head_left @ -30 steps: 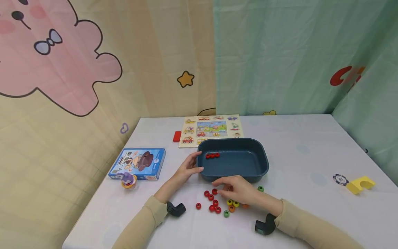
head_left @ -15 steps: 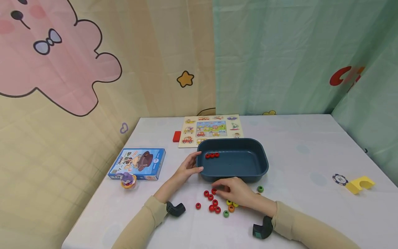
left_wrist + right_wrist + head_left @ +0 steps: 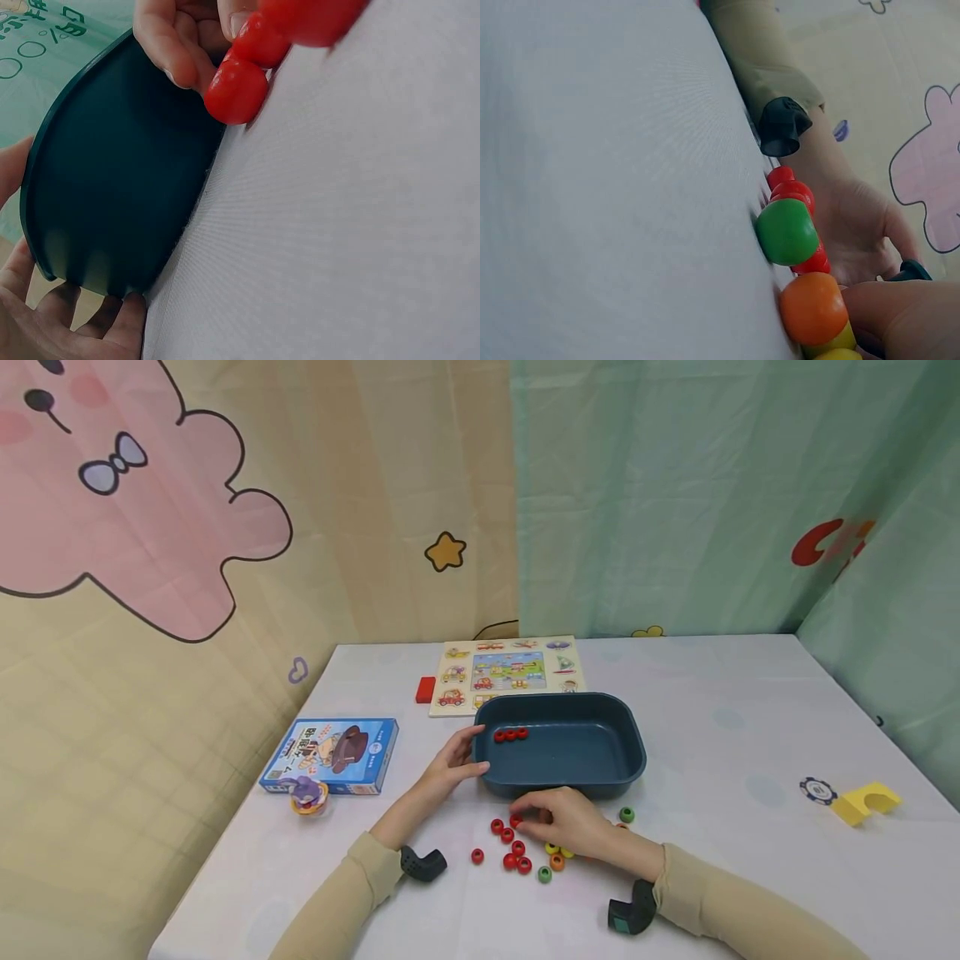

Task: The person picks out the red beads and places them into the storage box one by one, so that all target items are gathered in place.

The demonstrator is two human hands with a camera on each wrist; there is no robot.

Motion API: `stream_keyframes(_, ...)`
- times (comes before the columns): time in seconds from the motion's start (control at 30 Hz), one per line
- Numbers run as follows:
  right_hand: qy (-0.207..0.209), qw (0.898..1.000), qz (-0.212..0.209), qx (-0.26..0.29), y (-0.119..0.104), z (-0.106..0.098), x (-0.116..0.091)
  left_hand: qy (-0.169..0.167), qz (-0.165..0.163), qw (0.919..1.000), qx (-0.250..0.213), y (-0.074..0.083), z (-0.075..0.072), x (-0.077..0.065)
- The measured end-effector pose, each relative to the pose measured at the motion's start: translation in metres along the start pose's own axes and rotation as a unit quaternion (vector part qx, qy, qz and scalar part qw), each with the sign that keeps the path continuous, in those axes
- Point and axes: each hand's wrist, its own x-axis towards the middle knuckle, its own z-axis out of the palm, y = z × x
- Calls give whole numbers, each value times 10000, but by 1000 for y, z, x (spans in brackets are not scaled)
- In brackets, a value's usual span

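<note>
the left hand (image 3: 450,764) spans the left end of the tub (image 3: 577,758), fingers curled against its wall, thumb at the near corner. just off the tub's near edge, the right hand (image 3: 566,821) has thumb and forefinger close about a red bead (image 3: 515,820); whether it is firmly pinched i cannot tell. six loose reds (image 3: 507,835) lie nearer the person. wide cloth (image 3: 720,727) separates the tub's right end from the chip (image 3: 817,790); behind, the far rim overlaps the board (image 3: 508,672), leaving little gap. only the head view sees three inner reds (image 3: 511,735) in the tub. the left wrist view adds the fingertips (image 3: 133,304) on the outer wall; the right wrist view, an orange bead (image 3: 814,309) close up.
</note>
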Motion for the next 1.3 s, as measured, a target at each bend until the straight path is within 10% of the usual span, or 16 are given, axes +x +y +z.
stream_keyframes(0.37, 115, 9983, -30, 575, -21, -20, -4, -119, 39, 9999, -29, 2, 1, -2)
stream_keyframes(0.73, 809, 9887, -1130, 564, -40, -106, 31, 136, -94, 9998, -145, -19, -6, 9)
stream_keyframes(1.07, 197, 9914, 546, 1169, 9, -131, 92, 341, -76, 9994, -69, -23, -5, 8)
stream_keyframes(1.3, -575, 9857, 939, 1274, 48, -114, 106, 315, -55, 9994, -106, -23, -5, 9)
